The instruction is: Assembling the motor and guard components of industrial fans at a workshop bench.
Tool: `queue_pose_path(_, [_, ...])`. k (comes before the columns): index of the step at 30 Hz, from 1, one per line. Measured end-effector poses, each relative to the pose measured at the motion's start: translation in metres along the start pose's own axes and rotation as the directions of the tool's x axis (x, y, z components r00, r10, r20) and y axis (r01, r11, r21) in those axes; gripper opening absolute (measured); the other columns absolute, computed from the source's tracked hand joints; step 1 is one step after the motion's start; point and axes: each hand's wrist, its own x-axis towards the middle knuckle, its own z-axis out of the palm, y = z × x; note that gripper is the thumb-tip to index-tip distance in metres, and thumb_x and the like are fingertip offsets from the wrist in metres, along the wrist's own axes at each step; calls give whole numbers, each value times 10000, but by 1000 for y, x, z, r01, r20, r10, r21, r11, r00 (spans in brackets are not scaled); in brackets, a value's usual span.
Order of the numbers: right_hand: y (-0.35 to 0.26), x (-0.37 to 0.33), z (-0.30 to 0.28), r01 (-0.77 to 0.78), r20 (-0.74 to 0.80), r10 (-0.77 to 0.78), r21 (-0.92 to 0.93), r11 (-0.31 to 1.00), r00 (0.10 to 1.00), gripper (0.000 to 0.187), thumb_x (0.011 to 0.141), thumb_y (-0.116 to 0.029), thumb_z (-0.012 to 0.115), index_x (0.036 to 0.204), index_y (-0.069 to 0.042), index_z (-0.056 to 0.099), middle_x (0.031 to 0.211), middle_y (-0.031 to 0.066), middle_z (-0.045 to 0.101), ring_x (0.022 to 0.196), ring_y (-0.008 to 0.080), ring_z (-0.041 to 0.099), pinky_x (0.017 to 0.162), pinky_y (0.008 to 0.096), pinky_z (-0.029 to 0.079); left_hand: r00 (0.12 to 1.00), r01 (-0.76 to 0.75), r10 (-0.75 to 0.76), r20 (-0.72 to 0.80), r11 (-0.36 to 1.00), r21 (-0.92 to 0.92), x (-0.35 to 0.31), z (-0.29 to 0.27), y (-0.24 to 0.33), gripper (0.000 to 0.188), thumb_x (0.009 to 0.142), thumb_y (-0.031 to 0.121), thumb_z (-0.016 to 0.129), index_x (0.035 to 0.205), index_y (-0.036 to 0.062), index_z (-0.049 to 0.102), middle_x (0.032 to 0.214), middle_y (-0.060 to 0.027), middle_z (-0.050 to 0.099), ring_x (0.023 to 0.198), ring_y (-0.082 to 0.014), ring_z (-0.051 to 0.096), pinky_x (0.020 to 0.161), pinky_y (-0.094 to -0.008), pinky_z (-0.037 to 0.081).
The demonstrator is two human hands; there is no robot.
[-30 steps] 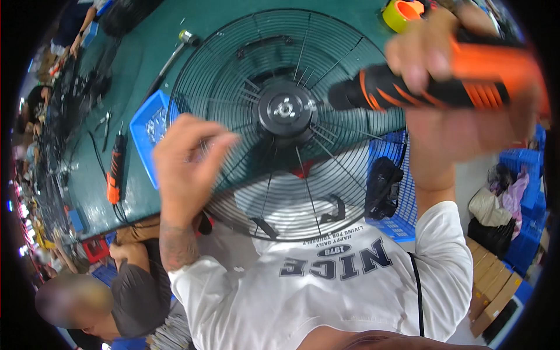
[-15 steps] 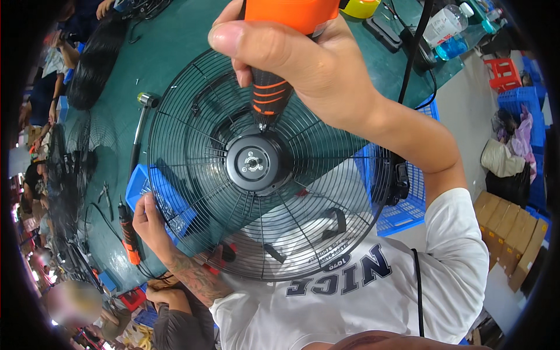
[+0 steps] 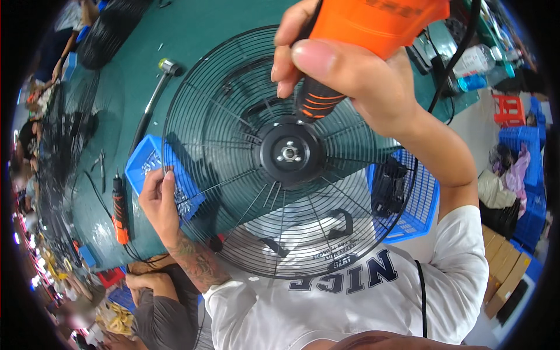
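Note:
A black wire fan guard [image 3: 227, 189] with a round black motor [image 3: 290, 153] at its centre is spread in front of me. My left hand [image 3: 158, 201] pinches its left rim with curled fingers. Above the guard, my right hand [image 3: 373, 81] is wrapped around an orange and black electric screwdriver [image 3: 376, 23]. The screwdriver's lower end leans down to the far edge of the motor; its bit is hard to make out. Beside my left hand, partly under the guard, sits a blue bin [image 3: 139, 169] with small screws in it.
A hammer [image 3: 153, 96], pliers [image 3: 102, 169] and a second electric screwdriver [image 3: 120, 210] lie on the green table [image 3: 192, 29] at left. A blue crate [image 3: 423, 192] stands right. Bottles [image 3: 473, 61] are far right. A co-worker's arms [image 3: 153, 286] rest at lower left.
The guard with its motor now appears farther right and slightly farther away. My right hand and the screwdriver have shifted right with it, the tool tilting more. My left hand still pinches the rim.

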Motion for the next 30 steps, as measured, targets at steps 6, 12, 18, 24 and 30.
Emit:
queue_pose_path(6, [23,4,-12,126,284,-138,59,990,949,502,925,-436,676,1145,-8,530,784,72,566,617,165,553,568,299,476,998,-46,45,-32,999,-3,0,7,8,85,903,1,673,971,-44,697,836,5,555,683,-49,452,615,-214,343])
queue_pose_path(12, [25,-1,-12,126,313,-167,147,981,935,551,922,-559,635,1143,-68,516,798,37,542,655,146,541,632,296,449,993,-104,106,-47,993,50,-3,6,2,71,901,4,679,951,-45,693,791,6,549,631,-42,426,583,-216,325])
queue_pose_path(18, [25,-4,-8,159,313,-180,91,983,933,586,900,-615,635,1133,-90,522,804,14,552,674,124,565,634,282,451,995,-73,77,-69,995,66,0,10,5,70,907,19,685,944,-39,697,763,1,545,592,-41,387,550,-228,293])
queue_pose_path(24, [28,2,-15,197,410,-237,139,971,881,606,847,-624,687,1098,-93,537,804,10,567,650,120,566,619,284,460,992,-88,96,-87,993,83,2,14,6,79,915,34,688,949,-37,698,757,2,538,569,-37,367,524,-235,275])
queue_pose_path(30, [30,5,-12,179,439,-213,118,977,873,621,821,-648,706,1064,-101,542,788,1,572,638,121,577,620,281,468,990,-86,96,-104,991,101,1,14,6,91,919,46,691,959,-35,697,754,2,528,570,-44,361,523,-244,278])
